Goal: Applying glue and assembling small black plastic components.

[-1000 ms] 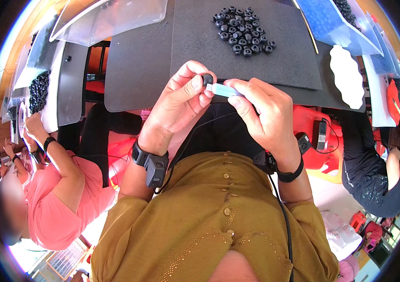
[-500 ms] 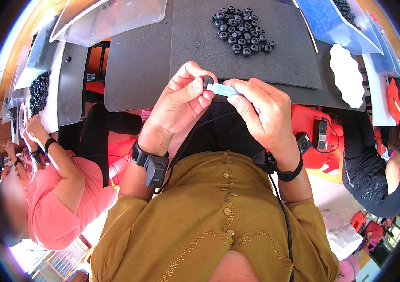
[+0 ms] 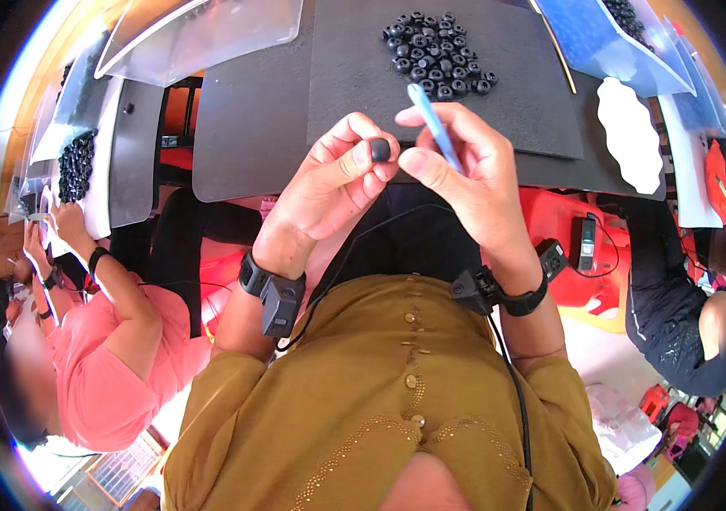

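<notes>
My left hand (image 3: 335,185) pinches a small black round part (image 3: 380,151) between thumb and fingers, close above my chest. My right hand (image 3: 465,170) holds a thin light-blue stick (image 3: 431,123) that now points up and away, apart from the black part. Both hands hover over the near edge of a black mat (image 3: 295,102). A pile of several similar black parts (image 3: 436,55) lies on the mat beyond my hands.
A white scalloped dish (image 3: 631,132) sits at the right of the mat, with clear plastic trays (image 3: 201,34) at the back left and a blue sheet (image 3: 602,34) at the back right. One person in pink (image 3: 107,332) works at my left, another in black (image 3: 678,315) at my right.
The blue stick was lying level against the black part in both hands. My right hand has pulled it out and tilted it upward; the part stays in my left fingers.
</notes>
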A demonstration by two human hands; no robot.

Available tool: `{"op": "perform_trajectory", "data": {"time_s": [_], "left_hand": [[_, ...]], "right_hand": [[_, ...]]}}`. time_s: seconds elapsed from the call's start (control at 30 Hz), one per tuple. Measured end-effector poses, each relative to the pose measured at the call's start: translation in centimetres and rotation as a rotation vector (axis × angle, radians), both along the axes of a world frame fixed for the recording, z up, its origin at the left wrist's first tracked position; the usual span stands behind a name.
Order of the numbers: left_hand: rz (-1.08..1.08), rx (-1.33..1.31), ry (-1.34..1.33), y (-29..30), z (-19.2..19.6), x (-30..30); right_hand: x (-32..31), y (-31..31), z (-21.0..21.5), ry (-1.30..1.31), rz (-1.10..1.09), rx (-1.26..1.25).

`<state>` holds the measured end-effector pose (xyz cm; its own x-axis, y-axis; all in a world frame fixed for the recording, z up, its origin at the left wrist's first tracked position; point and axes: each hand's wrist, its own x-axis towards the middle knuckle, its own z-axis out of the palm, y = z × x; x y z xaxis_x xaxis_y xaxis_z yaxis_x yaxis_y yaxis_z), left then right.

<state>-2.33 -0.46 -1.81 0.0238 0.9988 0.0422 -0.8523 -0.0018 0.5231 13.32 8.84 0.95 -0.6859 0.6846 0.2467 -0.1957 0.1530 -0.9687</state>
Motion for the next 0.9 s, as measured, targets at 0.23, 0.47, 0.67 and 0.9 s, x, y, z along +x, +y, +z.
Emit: {"op": "perform_trajectory", "data": {"time_s": [0.23, 0.47, 0.67, 0.9], "left_hand": [[0.034, -0.031, 0.062, -0.1, -0.3, 0.5], [0.025, -0.014, 0.116, -0.2, 0.5, 0.1], [0.937, 0.166, 1.609, 4.1, 10.6, -11.9], [1.267, 0.450, 2.431, 7.4, 9.8, -14.9]], "right_hand": [[-0.7, -0.6, 0.0, 0.132, 0.170, -0.293], [0.1, 0.1, -0.8, 0.012, 0.077, -0.352], [3.2, 0.4, -0.9, 0.075, -0.116, -0.318], [4.4, 0.1, -1.6, 0.057, -0.172, -0.311]]}}
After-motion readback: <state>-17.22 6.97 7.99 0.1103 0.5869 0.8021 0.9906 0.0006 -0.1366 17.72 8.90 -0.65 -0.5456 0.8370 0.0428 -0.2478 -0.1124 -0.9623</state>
